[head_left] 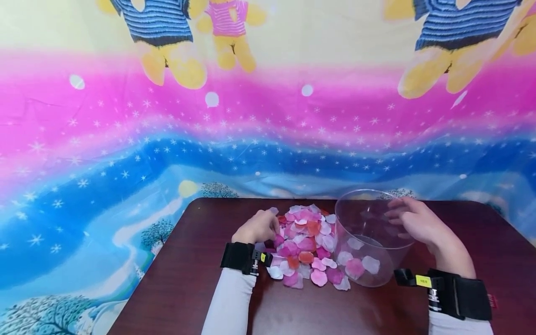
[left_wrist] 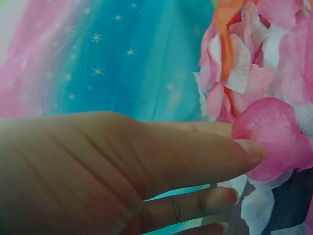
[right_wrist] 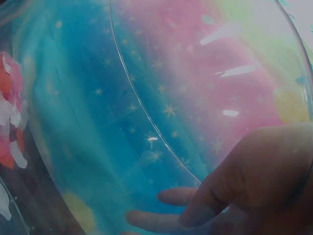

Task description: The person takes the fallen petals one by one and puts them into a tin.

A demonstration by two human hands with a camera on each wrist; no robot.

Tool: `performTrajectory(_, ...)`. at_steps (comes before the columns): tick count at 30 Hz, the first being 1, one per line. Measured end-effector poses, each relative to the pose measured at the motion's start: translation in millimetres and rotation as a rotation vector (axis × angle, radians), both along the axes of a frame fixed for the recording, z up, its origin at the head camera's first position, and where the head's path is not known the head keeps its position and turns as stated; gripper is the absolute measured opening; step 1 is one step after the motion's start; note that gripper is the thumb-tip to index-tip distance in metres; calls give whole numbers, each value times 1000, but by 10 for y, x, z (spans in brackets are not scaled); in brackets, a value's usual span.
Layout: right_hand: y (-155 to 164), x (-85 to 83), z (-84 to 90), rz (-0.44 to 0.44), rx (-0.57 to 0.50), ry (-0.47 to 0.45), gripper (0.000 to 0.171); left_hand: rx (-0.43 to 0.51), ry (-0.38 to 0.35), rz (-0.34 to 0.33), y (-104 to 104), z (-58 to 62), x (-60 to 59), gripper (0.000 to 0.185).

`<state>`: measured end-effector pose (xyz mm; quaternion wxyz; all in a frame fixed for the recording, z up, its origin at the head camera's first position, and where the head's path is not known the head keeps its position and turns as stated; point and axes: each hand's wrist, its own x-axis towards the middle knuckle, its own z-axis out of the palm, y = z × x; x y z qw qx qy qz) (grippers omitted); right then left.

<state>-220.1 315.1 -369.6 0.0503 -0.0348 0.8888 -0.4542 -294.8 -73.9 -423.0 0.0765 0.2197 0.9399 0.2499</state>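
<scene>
Clear round tub (head_left: 377, 247), heaped ruffled petals (head_left: 303, 242)

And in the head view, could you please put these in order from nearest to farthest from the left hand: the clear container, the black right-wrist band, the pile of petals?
1. Pile of petals: directly at the left hand, on its right side.
2. Clear container: just right of the pile.
3. Black right-wrist band: beyond the container, farthest right.
</scene>
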Motion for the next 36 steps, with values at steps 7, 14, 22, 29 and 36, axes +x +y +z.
performTrajectory(7,1,-14,-14,5,0,9,46,23,20,-51,-50,152,31,9)
performTrajectory(14,0,11,-28,0,5,3,48,103,133,-97,-52,369,117,7)
performTrajectory(22,-2,-6,3,-5,-3,1,47,233,379,-142,174,609,296,10)
performTrajectory(29,-20,-9,10,-7,-17,1,48,380,657,-250,568,701,514,10)
performTrajectory(36,-18,6,30,-14,-15,-1,48,328,881,-304,889,677,647,13)
